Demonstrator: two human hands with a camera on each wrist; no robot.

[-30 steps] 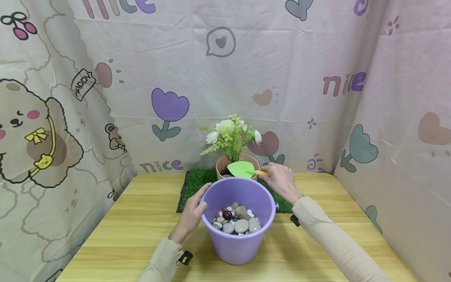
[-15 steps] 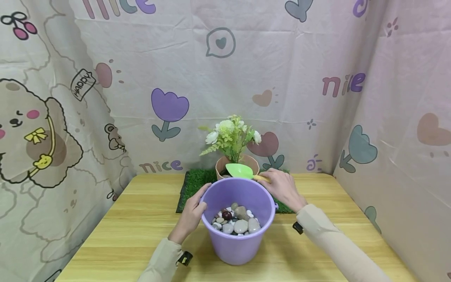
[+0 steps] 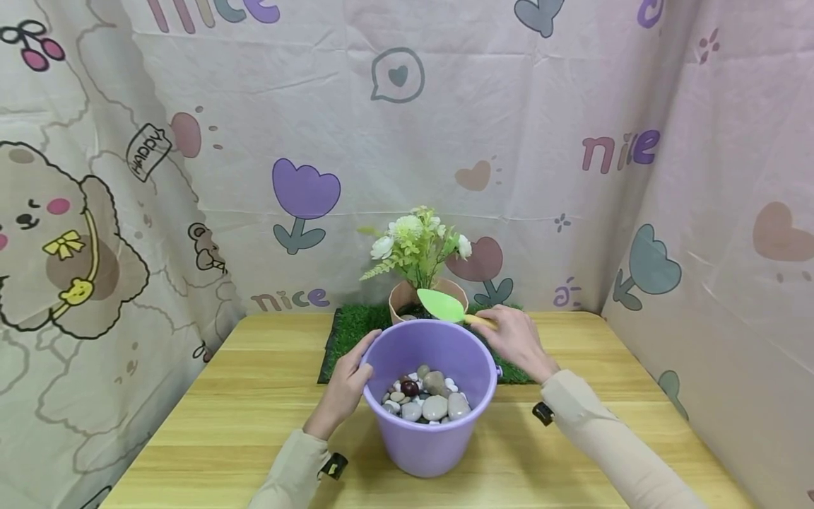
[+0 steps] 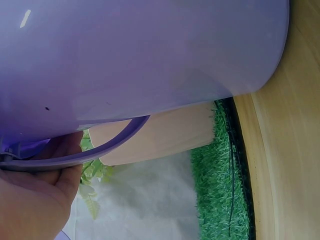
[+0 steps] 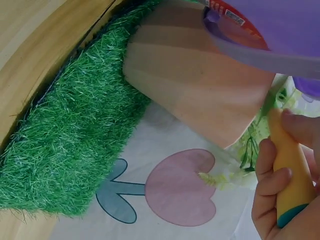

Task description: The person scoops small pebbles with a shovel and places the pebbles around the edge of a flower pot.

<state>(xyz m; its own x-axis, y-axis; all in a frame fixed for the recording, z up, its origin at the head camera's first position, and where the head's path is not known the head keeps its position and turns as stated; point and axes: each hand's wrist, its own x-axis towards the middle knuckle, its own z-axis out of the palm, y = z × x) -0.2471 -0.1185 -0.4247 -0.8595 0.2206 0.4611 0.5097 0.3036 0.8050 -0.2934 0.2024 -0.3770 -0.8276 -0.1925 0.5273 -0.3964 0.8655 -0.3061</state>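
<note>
A purple bucket (image 3: 427, 449) stands upright on the table with pebbles (image 3: 435, 407) in grey, white and dark red inside it. My left hand (image 3: 343, 385) grips its rim on the left side, thumb over the edge; the left wrist view shows the fingers by the bucket's handle (image 4: 100, 150). In my right hand (image 3: 515, 339) is a small garden trowel, its yellow handle (image 5: 290, 172) wrapped by the fingers. The trowel's green blade (image 3: 441, 305) is raised beyond the bucket's far rim, in front of a peach flowerpot (image 3: 399, 297). No pebble shows on the blade.
The flowerpot, holding white artificial flowers (image 3: 410, 237), stands on a green turf mat (image 3: 356, 325) behind the bucket. A patterned cloth (image 3: 407, 141) hangs behind the wooden table (image 3: 254, 396) and along both sides.
The right hand with the trowel dips slightly and shifts a little left, then moves right, the blade's tip now tilting up. The left hand and bucket stay in place.
</note>
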